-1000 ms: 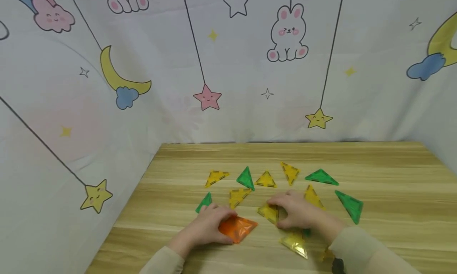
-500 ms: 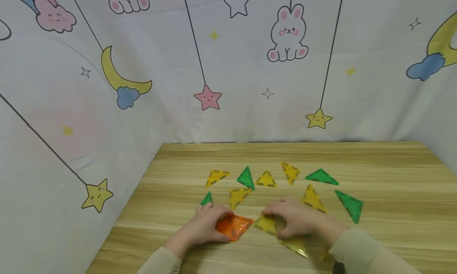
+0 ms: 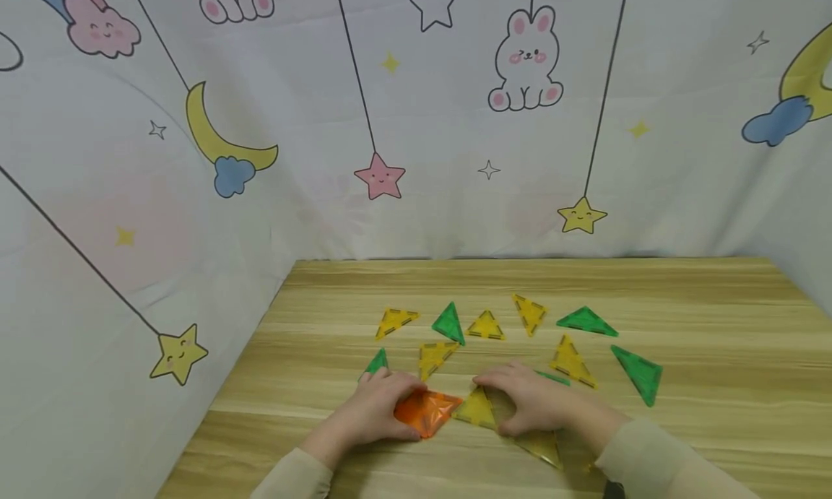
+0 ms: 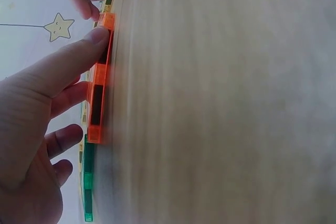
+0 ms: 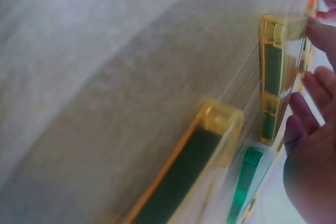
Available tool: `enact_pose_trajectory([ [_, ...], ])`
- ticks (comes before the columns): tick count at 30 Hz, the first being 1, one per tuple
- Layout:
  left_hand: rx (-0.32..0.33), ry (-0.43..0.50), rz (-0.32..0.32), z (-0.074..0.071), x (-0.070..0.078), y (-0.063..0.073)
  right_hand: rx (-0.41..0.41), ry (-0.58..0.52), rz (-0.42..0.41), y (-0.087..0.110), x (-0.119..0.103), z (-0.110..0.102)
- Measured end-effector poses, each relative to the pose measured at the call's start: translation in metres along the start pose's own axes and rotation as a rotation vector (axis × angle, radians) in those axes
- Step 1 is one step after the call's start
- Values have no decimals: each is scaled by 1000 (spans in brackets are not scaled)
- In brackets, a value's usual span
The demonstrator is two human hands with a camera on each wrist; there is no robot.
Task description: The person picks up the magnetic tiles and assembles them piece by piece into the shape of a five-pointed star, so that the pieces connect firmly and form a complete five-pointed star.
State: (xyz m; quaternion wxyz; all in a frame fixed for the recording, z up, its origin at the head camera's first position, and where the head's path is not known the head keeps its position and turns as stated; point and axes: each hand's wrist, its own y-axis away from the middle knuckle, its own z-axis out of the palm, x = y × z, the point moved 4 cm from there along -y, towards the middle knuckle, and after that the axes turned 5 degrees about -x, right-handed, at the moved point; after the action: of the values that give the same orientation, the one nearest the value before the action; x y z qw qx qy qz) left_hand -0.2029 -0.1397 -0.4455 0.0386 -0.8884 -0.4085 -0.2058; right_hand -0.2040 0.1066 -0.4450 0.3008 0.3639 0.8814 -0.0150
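Observation:
My left hand (image 3: 386, 405) grips a translucent orange magnetic tile (image 3: 429, 412) lying flat on the table. Its thumb presses the near edge in the left wrist view, where the black magnet strips show along the orange side. To the right, my right hand (image 3: 529, 398) holds a yellow triangular magnetic tile (image 3: 477, 410) between thumb and fingers. One corner of that yellow tile comes right up to the orange tile's right-hand tip. Another yellow tile (image 3: 546, 447) lies just below my right hand, partly covered by it. A green tile (image 3: 554, 377) peeks out beyond the same hand.
Several loose yellow and green triangles lie farther back, among them a green tile (image 3: 448, 323), a yellow tile (image 3: 437, 356) and a green tile (image 3: 638, 374) at the right. My left hand partly hides another green tile (image 3: 377, 362). A printed cloth hangs behind the wooden table (image 3: 715, 289).
My right hand has slid the yellow tile left and toward me, up to the orange tile's tip. My left hand shifted slightly left with the orange tile, then stayed put.

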Motion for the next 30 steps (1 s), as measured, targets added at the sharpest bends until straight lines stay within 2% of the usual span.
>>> enact_pose_trajectory([
  [11,-10,22,2,-1,1,-1,30,-15,6,-4,-2,3],
  [16,16,5,5,-2,4,-1,62,-20,3,-7,-7,6],
  [23,80,-24,1,0,9,-4,138,-10,47,-10,-14,10],
  [30,77,-9,-37,4,12,-7,156,-38,78,-11,-18,13],
])
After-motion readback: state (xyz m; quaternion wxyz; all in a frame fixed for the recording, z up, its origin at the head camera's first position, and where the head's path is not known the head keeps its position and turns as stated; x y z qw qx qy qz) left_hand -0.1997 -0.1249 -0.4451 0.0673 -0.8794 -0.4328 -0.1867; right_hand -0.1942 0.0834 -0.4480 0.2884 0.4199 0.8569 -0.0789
